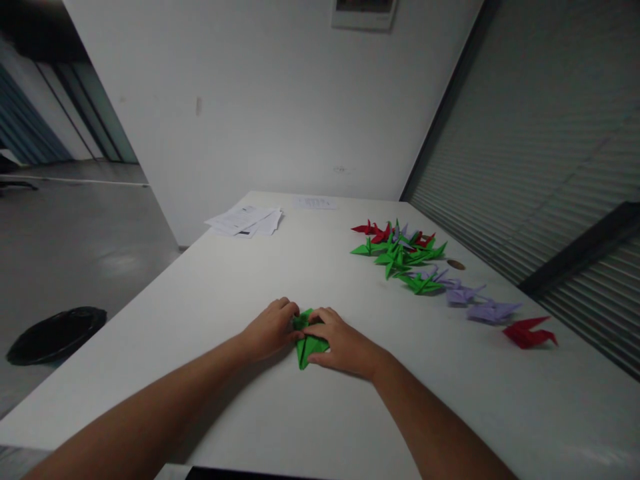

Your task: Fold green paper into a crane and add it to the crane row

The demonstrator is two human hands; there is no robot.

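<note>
- I've got L hand [273,331] on head cam: fingers curled in, thumb + index pinching L edge of green folded paper [311,345].
- R hand [345,343]: fingers bent, partly spread, gripping R side of same paper; can't tell how hard.
- Paper's btwn both hands, on near-middle part of white table [240,407].
- To R I see a cluster of origami cranes [400,253], green/red/purple, trailing toward me w/ a red crane [530,332] nearest.
- Far L on table: printed sheets [245,219], overlapping.
- Room: white wall [260,100] ahead, blinds [550,147] R, black-lined bin [57,333] on floor L.
</note>
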